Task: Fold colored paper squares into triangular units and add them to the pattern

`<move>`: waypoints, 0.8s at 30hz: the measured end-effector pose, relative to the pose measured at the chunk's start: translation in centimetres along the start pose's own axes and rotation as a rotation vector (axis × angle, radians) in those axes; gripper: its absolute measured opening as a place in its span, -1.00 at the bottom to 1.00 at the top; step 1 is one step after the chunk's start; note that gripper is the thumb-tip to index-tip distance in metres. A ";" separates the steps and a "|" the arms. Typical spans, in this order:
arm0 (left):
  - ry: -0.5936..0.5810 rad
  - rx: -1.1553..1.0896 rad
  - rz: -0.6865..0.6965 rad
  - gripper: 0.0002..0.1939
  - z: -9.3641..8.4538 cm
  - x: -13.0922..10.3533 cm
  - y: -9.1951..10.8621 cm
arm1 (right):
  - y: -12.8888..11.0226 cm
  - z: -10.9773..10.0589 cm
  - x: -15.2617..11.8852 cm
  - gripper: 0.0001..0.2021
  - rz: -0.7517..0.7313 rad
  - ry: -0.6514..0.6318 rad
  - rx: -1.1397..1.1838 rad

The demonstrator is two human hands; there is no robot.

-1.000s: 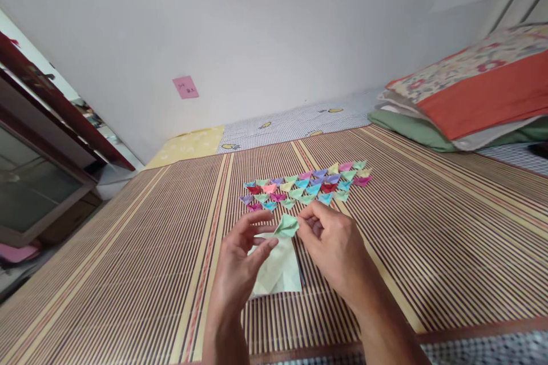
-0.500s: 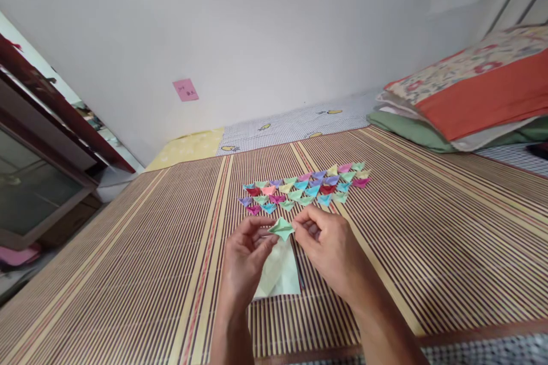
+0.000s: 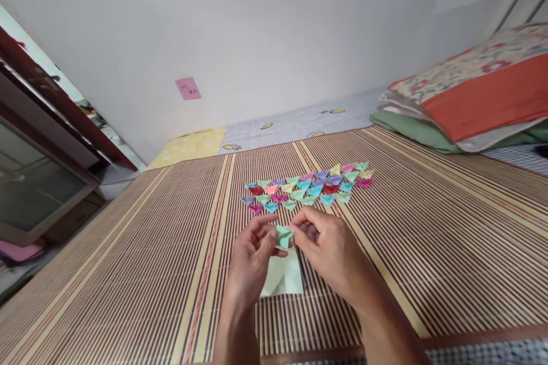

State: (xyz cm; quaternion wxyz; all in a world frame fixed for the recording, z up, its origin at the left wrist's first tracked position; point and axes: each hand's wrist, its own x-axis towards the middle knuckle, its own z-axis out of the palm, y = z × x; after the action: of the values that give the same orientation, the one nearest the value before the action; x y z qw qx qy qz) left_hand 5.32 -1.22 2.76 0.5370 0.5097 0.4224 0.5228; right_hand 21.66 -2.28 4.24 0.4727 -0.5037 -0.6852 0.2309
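A small light-green paper boat (image 3: 283, 236) is held between my two hands, above the mat. My left hand (image 3: 252, 256) pinches its left side between thumb and fingers. At its right end, the thumb and forefinger of my right hand (image 3: 327, 245) are closed on the paper. Below the boat lies a pale green sheet of paper (image 3: 282, 278), partly hidden by my left hand. Just beyond my hands, several small folded paper boats (image 3: 298, 194) in pink, blue, purple, yellow, green and red stand in slanting rows.
The striped bamboo mat (image 3: 162, 262) covers the bed. Folded bedding (image 3: 479, 91) is stacked at the back right. A pink note (image 3: 187, 88) sticks to the white wall (image 3: 278, 28) behind. At the left stands a glass-fronted cabinet (image 3: 38, 182).
The green paper boat has turned and now shows a narrower, squarer side. My left hand's fingers have shifted around it, while my right hand still pinches its right end.
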 end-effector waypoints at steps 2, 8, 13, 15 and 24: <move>0.013 0.002 -0.005 -0.62 -0.1 0.1 -0.1 | 0.0 -0.3 0.0 -0.85 -0.028 -0.015 0.001; 0.021 0.026 -0.016 -0.62 -0.5 0.3 -0.1 | -0.3 -0.9 -0.1 -0.75 -0.121 -0.148 -0.037; 0.019 0.044 -0.030 -0.60 -0.6 0.4 -0.1 | -0.5 -0.4 -0.2 -0.77 -0.155 -0.175 -0.125; 0.005 0.049 -0.052 -0.58 -0.6 0.5 -0.1 | -0.6 -0.2 -0.1 -0.79 -0.152 -0.175 -0.138; 0.466 -0.124 0.113 -0.63 -4.2 0.7 -0.2 | 2.7 -3.1 0.3 -0.79 -0.121 0.002 -0.199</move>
State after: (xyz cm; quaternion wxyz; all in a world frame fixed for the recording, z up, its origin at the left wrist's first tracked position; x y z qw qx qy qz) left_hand 1.26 -0.04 2.07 0.4253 0.3642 0.4727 0.6805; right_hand 25.66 -1.44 3.62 0.4342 -0.5060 -0.7335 0.1319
